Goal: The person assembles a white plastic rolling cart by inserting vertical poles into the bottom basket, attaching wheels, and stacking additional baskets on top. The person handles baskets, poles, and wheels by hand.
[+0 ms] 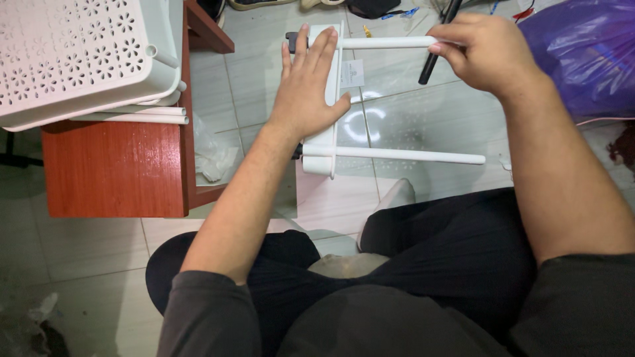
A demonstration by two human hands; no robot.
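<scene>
Sitting at the upper left of the frame, a white perforated basket [79, 53] is resting on a red-brown stand [112, 168], with two loose white tubes [142, 116] lying under its edge. A crumpled clear bag [211, 155] is lying on the tile floor [410, 112] just right of the stand.

At upper centre, the left hand [307, 89] is pressing flat, fingers spread and open, on a white panel [327, 142] that is lying on the floor between the person's knees and the far clutter. Two white rods are sticking out of the panel toward the right: the lower rod [403, 155] is lying free, its far end unsupported, while the upper rod [383, 42] is running into the right hand [486, 53]. That hand is closing around the rod's end, and a black stick [433, 56] is angling down through the same grip. A purple bag [585, 53] is filling the upper right corner.

Judging from this view, the upper rod is looking likely to tilt or pop out of its socket if the right hand pushes off-line, since only the flat palm is steadying the panel. The black stick, sharing the grip, may be slipping loose and knocking the rod.
</scene>
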